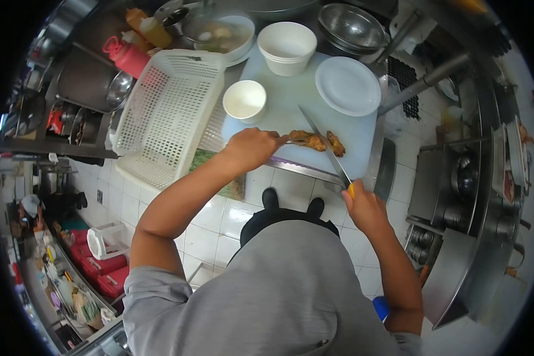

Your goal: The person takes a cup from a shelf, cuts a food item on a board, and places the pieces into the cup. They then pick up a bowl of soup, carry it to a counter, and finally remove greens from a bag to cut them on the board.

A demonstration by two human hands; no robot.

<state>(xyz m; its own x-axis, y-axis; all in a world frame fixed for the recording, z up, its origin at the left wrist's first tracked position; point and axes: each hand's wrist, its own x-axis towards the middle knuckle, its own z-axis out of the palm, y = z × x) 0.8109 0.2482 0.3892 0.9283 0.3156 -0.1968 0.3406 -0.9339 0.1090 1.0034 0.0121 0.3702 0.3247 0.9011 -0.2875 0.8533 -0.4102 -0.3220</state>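
Note:
My right hand is closed round the yellow handle of a long knife, whose blade slants up and left over the pale cutting board. Browned pieces of cooked meat lie along the left side of the blade, and another browned piece lies on its right. My left hand is closed at the left end of the meat, on a thin shiny thing that looks like a utensil; its shape is mostly hidden by the fingers.
A white bowl, stacked white bowls and a white plate stand on the board. Left is a white perforated basket; metal bowls are behind. Another person is at the far left.

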